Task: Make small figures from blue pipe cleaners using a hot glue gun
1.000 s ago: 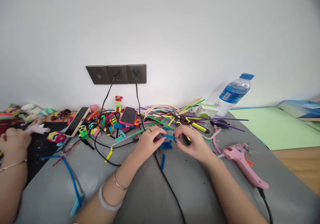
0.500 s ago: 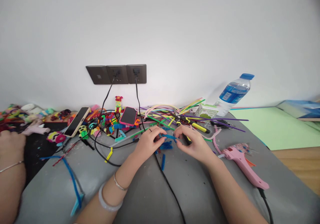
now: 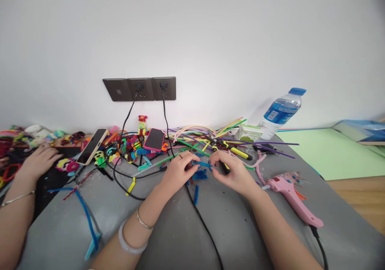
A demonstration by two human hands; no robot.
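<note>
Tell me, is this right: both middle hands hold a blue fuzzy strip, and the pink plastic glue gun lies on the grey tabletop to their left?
Not quite, the side is wrong: the left hand and right hand hold the blue fuzzy strip, and the pink plastic glue gun is on the grey tabletop, but to their right, as the head view shows.

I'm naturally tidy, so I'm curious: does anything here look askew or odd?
Mostly clutter: the water bottle appears tilted, perhaps from lens distortion; a black cable cuts untidily across the table; loose blue scraps lie scattered near the person's left hand and right hand.
</note>
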